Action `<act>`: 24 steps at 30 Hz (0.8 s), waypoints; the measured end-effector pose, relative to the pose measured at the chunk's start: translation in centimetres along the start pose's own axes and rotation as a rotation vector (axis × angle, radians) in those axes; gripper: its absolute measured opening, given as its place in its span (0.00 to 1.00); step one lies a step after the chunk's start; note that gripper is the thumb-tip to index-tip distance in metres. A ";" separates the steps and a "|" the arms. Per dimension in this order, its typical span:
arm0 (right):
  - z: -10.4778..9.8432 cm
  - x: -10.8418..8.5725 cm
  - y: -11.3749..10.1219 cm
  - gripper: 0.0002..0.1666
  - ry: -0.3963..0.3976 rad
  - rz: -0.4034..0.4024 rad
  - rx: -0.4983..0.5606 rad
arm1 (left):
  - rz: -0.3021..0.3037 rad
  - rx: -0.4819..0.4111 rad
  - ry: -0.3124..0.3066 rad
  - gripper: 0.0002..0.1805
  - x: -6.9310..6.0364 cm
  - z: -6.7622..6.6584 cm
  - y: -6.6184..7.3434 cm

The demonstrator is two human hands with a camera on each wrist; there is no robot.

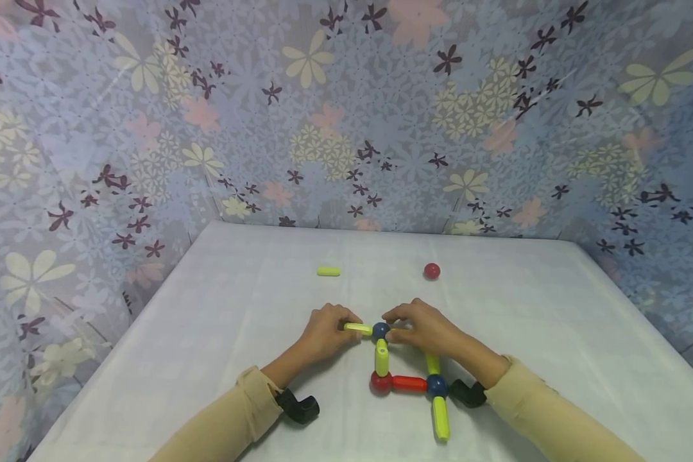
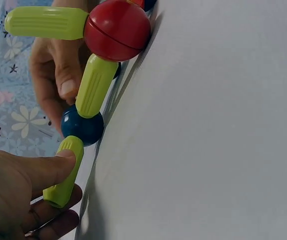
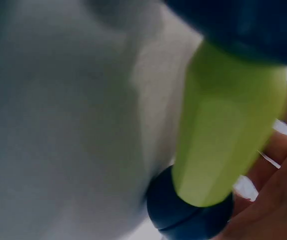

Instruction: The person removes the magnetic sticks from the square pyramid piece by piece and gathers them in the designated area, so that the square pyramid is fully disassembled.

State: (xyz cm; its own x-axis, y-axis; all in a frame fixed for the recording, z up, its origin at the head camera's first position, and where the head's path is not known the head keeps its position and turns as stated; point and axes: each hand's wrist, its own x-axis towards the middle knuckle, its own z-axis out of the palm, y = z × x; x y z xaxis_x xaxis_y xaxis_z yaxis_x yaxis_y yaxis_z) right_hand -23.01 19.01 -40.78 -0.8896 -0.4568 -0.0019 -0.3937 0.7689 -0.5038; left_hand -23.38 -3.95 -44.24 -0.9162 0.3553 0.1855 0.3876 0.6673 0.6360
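Observation:
A frame of sticks and balls lies on the table. My left hand [image 1: 325, 333] pinches a yellow-green stick [image 2: 66, 172] between thumb and fingers; its far end meets a blue ball [image 1: 380, 331]. At that ball, my right hand [image 1: 424, 327] has its thumb and index finger on the right side, gripping it. Another yellow-green stick [image 2: 97, 86] joins this ball to a red ball [image 1: 381, 382], from which a further yellow-green stick [image 2: 46, 23] stands up. A second blue ball [image 3: 188, 210] shows beside my right hand in the right wrist view, mostly hidden from the head view.
A red stick [image 1: 409, 384] links the red ball to a near blue ball [image 1: 436, 385], with a yellow-green stick [image 1: 441, 418] pointing toward me. Farther back lie a loose yellow-green stick [image 1: 328, 271] and a loose red ball [image 1: 432, 271]. Patterned cloth [image 1: 346, 128] hangs behind the table.

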 end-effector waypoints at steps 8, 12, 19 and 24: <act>0.5 0.6 -0.6 0.21 -0.038 0.028 -0.008 | 0.005 0.007 -0.013 0.09 -0.2 -0.1 0.4; 0.6 0.6 -0.6 0.19 -0.045 0.016 -0.016 | 0.014 0.014 -0.027 0.09 -0.2 -0.4 0.4; 0.4 0.5 -0.5 0.19 -0.064 0.003 -0.020 | -0.030 -0.016 0.035 0.10 -0.4 -1.8 -1.3; 0.4 0.4 -0.3 0.20 -0.068 0.025 0.003 | -0.060 0.019 0.117 0.12 -0.2 -3.2 -2.5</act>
State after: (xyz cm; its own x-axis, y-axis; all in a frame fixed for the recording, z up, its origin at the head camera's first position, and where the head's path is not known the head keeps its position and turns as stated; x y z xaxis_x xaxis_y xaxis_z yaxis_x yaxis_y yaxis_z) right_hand -23.17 18.38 -41.01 -0.8813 -0.4668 -0.0738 -0.3705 0.7793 -0.5053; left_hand -24.51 -7.74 -43.50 -0.9428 0.2366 0.2347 0.3330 0.6978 0.6342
